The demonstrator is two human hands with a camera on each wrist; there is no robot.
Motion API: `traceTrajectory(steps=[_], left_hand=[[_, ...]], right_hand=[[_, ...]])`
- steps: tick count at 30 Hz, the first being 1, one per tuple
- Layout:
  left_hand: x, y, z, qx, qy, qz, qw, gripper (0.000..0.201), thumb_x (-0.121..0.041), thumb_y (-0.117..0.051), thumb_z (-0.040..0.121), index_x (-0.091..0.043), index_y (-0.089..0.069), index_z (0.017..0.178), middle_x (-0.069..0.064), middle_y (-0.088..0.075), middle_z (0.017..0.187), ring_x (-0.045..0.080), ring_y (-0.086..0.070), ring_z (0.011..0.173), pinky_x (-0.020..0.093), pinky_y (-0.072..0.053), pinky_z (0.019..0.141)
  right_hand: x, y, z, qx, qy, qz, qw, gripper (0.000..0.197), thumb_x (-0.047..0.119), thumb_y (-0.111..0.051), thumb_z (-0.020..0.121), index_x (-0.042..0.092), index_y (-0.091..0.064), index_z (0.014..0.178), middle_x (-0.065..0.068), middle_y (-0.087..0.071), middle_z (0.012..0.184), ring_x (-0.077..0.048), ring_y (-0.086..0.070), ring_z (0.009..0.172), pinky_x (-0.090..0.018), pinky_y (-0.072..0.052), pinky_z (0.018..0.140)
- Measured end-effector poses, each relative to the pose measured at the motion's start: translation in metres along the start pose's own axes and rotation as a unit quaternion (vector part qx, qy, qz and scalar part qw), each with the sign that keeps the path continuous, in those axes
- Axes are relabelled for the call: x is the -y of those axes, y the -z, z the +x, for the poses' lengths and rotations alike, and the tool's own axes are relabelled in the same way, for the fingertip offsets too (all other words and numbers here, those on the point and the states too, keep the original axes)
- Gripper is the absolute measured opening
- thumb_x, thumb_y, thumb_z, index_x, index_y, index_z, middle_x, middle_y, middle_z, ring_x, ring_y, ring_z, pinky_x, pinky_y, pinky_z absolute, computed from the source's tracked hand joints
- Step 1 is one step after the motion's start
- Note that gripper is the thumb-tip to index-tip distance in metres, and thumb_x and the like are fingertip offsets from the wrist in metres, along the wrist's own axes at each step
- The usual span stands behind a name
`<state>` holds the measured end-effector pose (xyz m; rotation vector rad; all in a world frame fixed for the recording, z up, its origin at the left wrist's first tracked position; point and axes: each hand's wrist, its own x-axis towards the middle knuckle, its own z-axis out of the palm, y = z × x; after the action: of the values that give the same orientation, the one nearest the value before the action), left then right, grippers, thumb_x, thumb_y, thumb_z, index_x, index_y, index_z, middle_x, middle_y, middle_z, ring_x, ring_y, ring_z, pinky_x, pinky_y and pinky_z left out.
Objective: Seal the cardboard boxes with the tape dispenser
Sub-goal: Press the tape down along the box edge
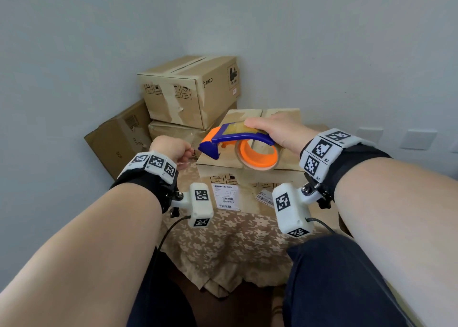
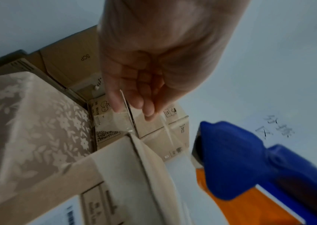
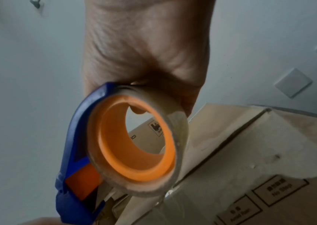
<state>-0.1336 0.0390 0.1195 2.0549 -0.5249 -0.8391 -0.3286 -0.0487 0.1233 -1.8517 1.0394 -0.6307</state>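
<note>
Up front, view by view:

Head view, right hand: the right hand (image 1: 280, 131) grips the blue and orange tape dispenser (image 1: 238, 146) from above, thumb laid along its top, fingers wrapped out of sight.
Head view, dispenser: it hangs just above the near cardboard box (image 1: 250, 163), cutter end pointing toward the left hand; whether the roll touches the lid I cannot tell.
Head view, left hand: the left hand (image 1: 171, 151) is curled near the box's left corner, fingertips drawn together close to the cutter end.
Head view, near box: it stands on a table with a floral cloth (image 1: 230, 242), shipping labels on its front face.
Head view, background: a stack of boxes (image 1: 190, 89) sits in the corner behind, and a tilted box (image 1: 119, 138) leans against the wall on the left.

Left wrist view, fingers: the thumb and fingers (image 2: 146, 105) pinch a strip of clear tape (image 2: 127, 106), seen edge on above the box corner (image 2: 132, 141).
Left wrist view, dispenser: its blue nose (image 2: 234, 159) is just beside the hand, blurred.

Right wrist view, grip: the palm (image 3: 148, 50) closes over the dispenser's handle; one fingertip shows through the orange core (image 3: 134, 144).
Right wrist view, roll: the clear tape roll (image 3: 178, 137) is close over the box lid (image 3: 259, 152), whose centre seam is visible.
</note>
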Motion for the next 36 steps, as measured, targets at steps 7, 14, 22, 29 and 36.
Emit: traceTrajectory(steps=[7, 14, 22, 29, 36], left_hand=[[0.016, 0.002, 0.009, 0.007, 0.008, 0.006, 1.0, 0.029, -0.008, -0.046, 0.096, -0.007, -0.05, 0.068, 0.004, -0.048, 0.065, 0.014, -0.044, 0.059, 0.028, -0.043, 0.061], [0.031, -0.003, 0.009, 0.023, -0.03, -0.09, 0.995, 0.022, 0.0, -0.049, 0.093, -0.003, -0.054, 0.073, 0.008, -0.056, 0.066, 0.008, -0.058, 0.047, 0.021, -0.054, 0.059], [0.039, 0.008, 0.013, 0.017, -0.038, -0.076, 0.996, 0.011, -0.014, -0.053, 0.095, -0.01, -0.057, 0.085, 0.003, -0.063, 0.075, 0.012, -0.061, 0.069, 0.031, -0.051, 0.07], [0.042, 0.012, 0.019, -0.003, -0.035, -0.046, 0.998, 0.016, -0.015, -0.05, 0.096, -0.011, -0.05, 0.081, 0.002, -0.058, 0.074, 0.011, -0.055, 0.064, 0.029, -0.044, 0.066], [0.049, 0.013, 0.022, -0.024, -0.051, -0.049, 0.997, 0.029, -0.011, -0.053, 0.094, -0.009, -0.05, 0.065, 0.005, -0.053, 0.064, 0.014, -0.044, 0.054, 0.025, -0.04, 0.06]], right_hand=[[0.009, -0.004, -0.001, 0.018, 0.012, -0.129, 0.991, 0.044, 0.051, -0.059, 0.085, 0.019, -0.049, 0.056, -0.002, -0.054, 0.061, -0.018, -0.051, 0.061, -0.029, -0.038, 0.066], [0.021, -0.009, 0.0, 0.035, 0.027, -0.192, 0.98, 0.044, 0.046, -0.061, 0.084, 0.017, -0.044, 0.056, -0.001, -0.043, 0.056, -0.019, -0.044, 0.061, -0.03, -0.033, 0.062], [0.026, -0.019, 0.004, 0.026, 0.019, -0.209, 0.977, 0.045, 0.047, -0.062, 0.084, 0.016, -0.044, 0.055, -0.002, -0.043, 0.056, -0.018, -0.043, 0.06, -0.03, -0.033, 0.061], [0.03, -0.025, 0.005, 0.03, 0.016, -0.2, 0.979, 0.042, 0.048, -0.062, 0.082, 0.016, -0.049, 0.059, -0.001, -0.046, 0.056, -0.018, -0.046, 0.059, -0.028, -0.035, 0.06], [0.029, -0.03, 0.006, 0.031, 0.015, -0.196, 0.98, 0.04, 0.046, -0.062, 0.083, 0.015, -0.049, 0.061, -0.002, -0.045, 0.057, -0.019, -0.045, 0.061, -0.029, -0.035, 0.062]])
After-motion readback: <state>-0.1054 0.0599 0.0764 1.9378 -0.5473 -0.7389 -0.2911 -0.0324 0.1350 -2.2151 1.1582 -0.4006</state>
